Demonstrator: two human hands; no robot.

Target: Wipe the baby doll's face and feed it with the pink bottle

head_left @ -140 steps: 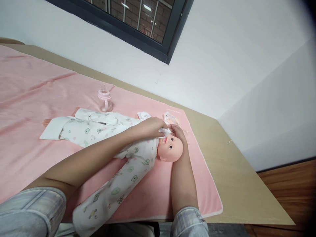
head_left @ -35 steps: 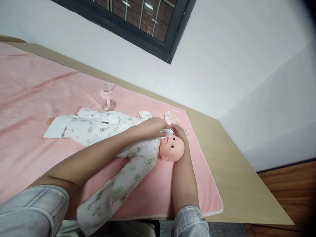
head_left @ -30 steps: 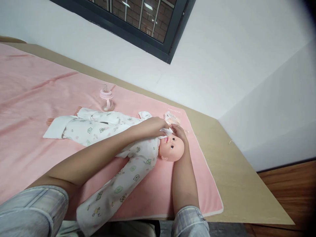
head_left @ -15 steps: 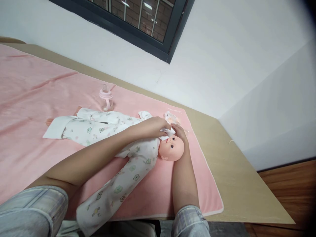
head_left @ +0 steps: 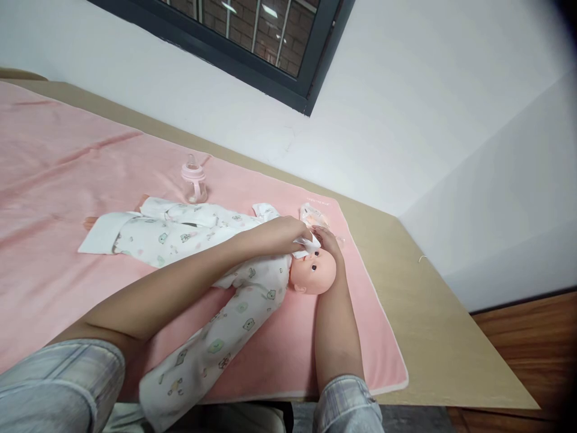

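Observation:
A baby doll (head_left: 311, 276) in white printed pajamas lies on its back, its bald head toward the right. My left hand (head_left: 288, 233) reaches across its chest, closed on a white tissue (head_left: 309, 246) held against the doll's face. The tissue covers part of the cheek and mouth. From the right, my right hand (head_left: 328, 238) curves around the far side of the doll's head, its fingers bent close to the tissue; the palm is partly hidden behind the head. One long pajama sleeve (head_left: 216, 346) stretches toward me over the table's edge.
A pink blanket (head_left: 356, 355) is spread over a wooden table (head_left: 433, 337). Beyond the doll's legs stands a baby bottle (head_left: 194, 180) with a pink collar. A small clear package (head_left: 313, 214) lies just past my hands. The wall and window (head_left: 270, 36) rise behind.
The tissue in my left hand has shifted slightly on the doll's face, now nearer the far eye. My right hand and the doll stay almost as they were.

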